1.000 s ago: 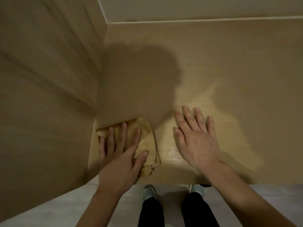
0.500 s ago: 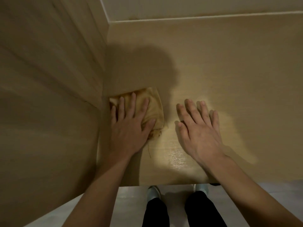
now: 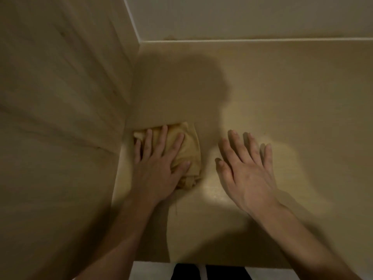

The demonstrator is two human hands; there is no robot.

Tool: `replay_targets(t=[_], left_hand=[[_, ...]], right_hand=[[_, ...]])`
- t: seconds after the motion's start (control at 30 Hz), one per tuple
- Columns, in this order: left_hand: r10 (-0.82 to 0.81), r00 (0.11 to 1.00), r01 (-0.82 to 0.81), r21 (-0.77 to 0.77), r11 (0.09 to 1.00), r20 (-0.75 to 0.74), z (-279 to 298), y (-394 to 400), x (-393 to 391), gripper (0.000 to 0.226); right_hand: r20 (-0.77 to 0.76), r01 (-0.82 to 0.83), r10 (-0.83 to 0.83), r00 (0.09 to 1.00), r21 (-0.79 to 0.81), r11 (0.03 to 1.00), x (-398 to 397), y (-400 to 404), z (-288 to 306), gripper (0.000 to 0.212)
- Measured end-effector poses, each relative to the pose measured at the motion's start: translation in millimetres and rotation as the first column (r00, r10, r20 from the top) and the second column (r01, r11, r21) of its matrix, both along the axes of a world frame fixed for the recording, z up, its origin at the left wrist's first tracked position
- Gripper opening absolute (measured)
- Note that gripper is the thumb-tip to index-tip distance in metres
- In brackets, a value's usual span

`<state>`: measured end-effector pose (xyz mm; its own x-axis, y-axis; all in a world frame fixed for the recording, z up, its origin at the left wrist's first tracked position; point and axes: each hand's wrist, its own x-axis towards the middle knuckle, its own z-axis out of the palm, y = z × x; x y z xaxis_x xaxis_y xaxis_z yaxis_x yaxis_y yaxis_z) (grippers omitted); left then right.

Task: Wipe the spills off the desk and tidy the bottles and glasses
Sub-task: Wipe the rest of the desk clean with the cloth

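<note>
Right at the bottom edge you can just see your dark trousers (image 3: pixel 210 272) past the front of the desk (image 3: pixel 302 110). Moving up, both your forearms reach in over the wood. Your left hand (image 3: pixel 159 168) is spread flat, fingers straight, pressing down on a crumpled yellow cloth (image 3: pixel 190 150) that sits on the left part of the desk, just beside the wooden side panel (image 3: pixel 60 118). Your right hand (image 3: pixel 246 170) is flat too, fingers straight and slightly fanned, holding nothing; can't tell if it's touching the desk or hovering just above it. Further back there's a big shadow (image 3: pixel 179 85) across the wood, then the pale back wall (image 3: pixel 252 17) behind the far edge.
</note>
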<state>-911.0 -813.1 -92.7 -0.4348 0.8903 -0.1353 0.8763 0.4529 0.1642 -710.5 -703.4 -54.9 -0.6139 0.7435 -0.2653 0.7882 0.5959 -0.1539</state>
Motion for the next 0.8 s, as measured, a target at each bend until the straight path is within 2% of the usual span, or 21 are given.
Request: replay_targets(t=[0.2,0.47,0.7,0.8], left_hand=[[0.041,0.999,-0.041,-0.028,0.999,0.010,3,72,-41,0.072],[0.076,0.997,-0.075,-0.105,0.992,0.002,7,124,-69,0.075],[0.057,0.998,-0.058,-0.124,0.991,-0.008,8,154,-89,0.074],[0.028,1.000,-0.028,-0.105,0.994,-0.007,6,178,-100,0.076]], right_hand=[[-0.020,-0.038,0.037,0.999,-0.030,0.999,-3,37,2,0.064],[-0.078,-0.116,0.112,0.991,-0.045,0.992,-4,85,6,0.068],[-0.058,-0.103,0.099,0.993,-0.056,0.993,-19,110,3,0.065],[-0.049,-0.046,0.044,0.998,-0.027,0.999,-25,127,0,0.065]])
